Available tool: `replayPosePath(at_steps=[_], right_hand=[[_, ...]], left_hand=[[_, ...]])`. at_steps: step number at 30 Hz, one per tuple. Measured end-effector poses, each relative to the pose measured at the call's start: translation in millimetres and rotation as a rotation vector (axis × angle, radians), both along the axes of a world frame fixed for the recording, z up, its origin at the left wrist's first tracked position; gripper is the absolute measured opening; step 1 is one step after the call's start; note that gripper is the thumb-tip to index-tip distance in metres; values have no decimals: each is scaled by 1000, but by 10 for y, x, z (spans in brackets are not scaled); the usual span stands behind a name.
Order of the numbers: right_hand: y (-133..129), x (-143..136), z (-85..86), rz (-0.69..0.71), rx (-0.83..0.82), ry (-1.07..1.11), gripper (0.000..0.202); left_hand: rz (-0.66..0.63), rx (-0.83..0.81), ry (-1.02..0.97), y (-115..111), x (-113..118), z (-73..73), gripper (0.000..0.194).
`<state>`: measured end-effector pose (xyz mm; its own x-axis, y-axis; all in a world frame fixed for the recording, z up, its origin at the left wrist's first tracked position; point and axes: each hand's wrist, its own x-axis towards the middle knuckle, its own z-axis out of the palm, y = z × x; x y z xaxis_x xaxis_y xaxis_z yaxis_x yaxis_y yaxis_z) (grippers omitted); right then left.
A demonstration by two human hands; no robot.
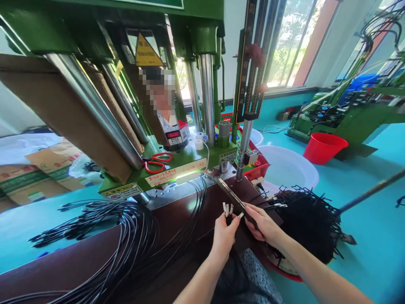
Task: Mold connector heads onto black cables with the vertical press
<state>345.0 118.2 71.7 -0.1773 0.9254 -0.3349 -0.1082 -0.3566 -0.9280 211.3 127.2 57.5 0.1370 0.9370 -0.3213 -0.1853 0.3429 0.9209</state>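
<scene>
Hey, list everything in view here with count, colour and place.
Press: one, green, behind the table
Warning triangle: one, yellow, on the press
Scissors: one pair, red-handled, on the press
Cardboard sheets: at least two, brown, by the left columns
Boxes: several, brown, far left
Table: one, dark brown, front
Loose cables: many, black, on the table
Cable heap: one, black, right
Tubs: two, white, behind the heap
Bucket: one, red, right background
Second machine: one, green, far right
Pole: one, greyish, right edge
Plugs: several, silver, in left hand
Slim tool: one, dark and silver, in right hand
Left hand: one, bare, centre
Right hand: one, bare, right of centre
</scene>
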Motion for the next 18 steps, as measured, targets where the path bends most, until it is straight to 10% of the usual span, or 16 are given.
replayPosePath(at_steps=[18], right_hand=[[-59, -133, -145, -132, 175, -65, 60]], left_hand=[[-29, 90, 57, 36, -12, -61, 33]])
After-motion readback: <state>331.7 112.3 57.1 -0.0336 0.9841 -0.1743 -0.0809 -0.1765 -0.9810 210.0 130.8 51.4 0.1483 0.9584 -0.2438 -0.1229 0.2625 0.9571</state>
